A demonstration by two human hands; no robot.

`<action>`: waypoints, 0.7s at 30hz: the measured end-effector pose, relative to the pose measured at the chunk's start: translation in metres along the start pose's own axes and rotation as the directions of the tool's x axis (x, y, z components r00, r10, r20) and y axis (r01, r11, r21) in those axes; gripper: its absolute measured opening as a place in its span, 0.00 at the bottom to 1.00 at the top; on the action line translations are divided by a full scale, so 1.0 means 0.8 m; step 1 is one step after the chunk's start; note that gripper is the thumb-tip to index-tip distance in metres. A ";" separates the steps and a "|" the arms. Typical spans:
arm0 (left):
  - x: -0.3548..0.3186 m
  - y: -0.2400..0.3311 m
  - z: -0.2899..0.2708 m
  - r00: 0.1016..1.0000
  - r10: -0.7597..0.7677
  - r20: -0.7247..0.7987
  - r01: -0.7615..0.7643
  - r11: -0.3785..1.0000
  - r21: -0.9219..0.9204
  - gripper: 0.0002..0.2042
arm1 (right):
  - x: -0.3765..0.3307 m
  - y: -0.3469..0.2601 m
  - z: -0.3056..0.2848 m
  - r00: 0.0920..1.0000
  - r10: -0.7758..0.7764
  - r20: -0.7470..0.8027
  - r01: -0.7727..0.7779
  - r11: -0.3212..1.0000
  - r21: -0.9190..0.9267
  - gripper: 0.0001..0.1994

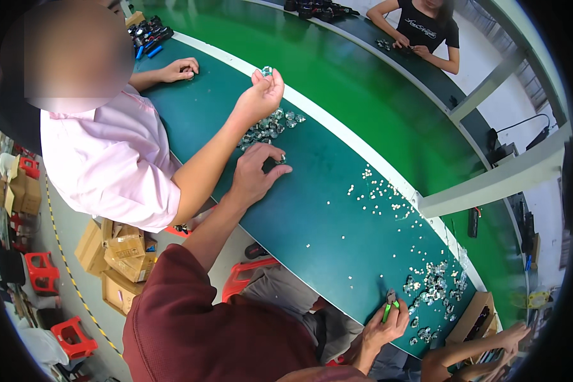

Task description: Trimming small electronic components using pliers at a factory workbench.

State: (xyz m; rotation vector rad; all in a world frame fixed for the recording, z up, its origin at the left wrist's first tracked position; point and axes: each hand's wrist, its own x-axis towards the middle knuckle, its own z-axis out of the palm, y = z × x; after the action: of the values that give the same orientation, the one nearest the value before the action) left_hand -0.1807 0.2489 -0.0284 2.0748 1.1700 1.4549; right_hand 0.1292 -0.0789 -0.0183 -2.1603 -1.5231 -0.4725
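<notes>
My left hand (pixel 259 170) is raised over the teal tabletop (pixel 299 216), thumb and forefinger closed on a small shiny metal part (pixel 282 158). Its exact kind is too small to make out. Just beyond it lies a pile of similar silvery parts (pixel 270 129). At the near right edge of the table, my right hand (pixel 386 325) is wrapped round the green handles of pliers (pixel 389 305). Their dark jaws point away from me, beside a heap of silvery parts (pixel 434 283). Whether the jaws grip anything cannot be seen.
Small pale pieces (pixel 377 190) lie scattered across the table. On my left, a co-worker in pink (pixel 114 159) holds up a small part (pixel 267 71). Another person's hands (pixel 506 340) are by a cardboard box (pixel 474 320) at right. A white post (pixel 490 181) rises beyond the table.
</notes>
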 end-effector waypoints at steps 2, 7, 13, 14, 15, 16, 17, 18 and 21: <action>-0.001 -0.001 0.000 1.000 0.008 -0.002 -0.008 1.000 0.001 0.15 | 0.000 0.000 0.000 1.000 -0.001 -0.006 0.001 1.000 -0.001 0.06; 0.000 0.001 -0.001 1.000 0.003 -0.013 -0.003 1.000 0.013 0.15 | 0.002 -0.003 0.000 1.000 -0.006 -0.010 0.006 1.000 0.000 0.06; 0.000 -0.003 0.002 0.998 0.056 -0.036 -0.055 0.998 0.041 0.15 | 0.000 0.000 0.002 1.000 0.005 -0.013 -0.005 1.000 -0.016 0.09; 0.000 -0.004 0.001 0.998 0.056 -0.035 -0.055 0.998 0.042 0.15 | 0.000 0.000 0.002 1.000 0.005 -0.012 -0.005 1.000 -0.015 0.09; 0.000 -0.004 0.001 0.997 0.062 -0.035 -0.060 0.997 0.037 0.15 | 0.000 0.000 0.002 1.000 0.003 -0.013 -0.003 1.000 -0.019 0.09; 0.000 -0.005 0.001 0.997 0.067 -0.034 -0.066 0.997 0.033 0.15 | 0.000 0.000 0.002 1.000 0.000 -0.014 0.000 1.000 -0.023 0.09; -0.001 -0.004 0.000 0.997 0.065 -0.034 -0.064 0.997 0.039 0.15 | 0.000 0.000 0.002 1.000 -0.001 -0.012 0.001 1.000 -0.019 0.09; 0.000 -0.004 0.000 0.998 0.060 -0.028 -0.059 0.998 0.031 0.15 | 0.000 0.000 0.002 1.000 -0.003 -0.013 0.002 1.000 -0.022 0.09; 0.000 -0.004 0.001 0.998 0.058 -0.021 -0.058 0.998 0.026 0.14 | 0.001 -0.001 0.000 1.000 0.002 -0.001 -0.002 1.000 -0.022 0.09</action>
State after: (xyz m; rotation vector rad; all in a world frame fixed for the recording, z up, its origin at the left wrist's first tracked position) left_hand -0.1817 0.2509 -0.0307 2.1316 1.1509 1.4994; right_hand 0.1291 -0.0782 -0.0178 -2.1777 -1.5217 -0.4917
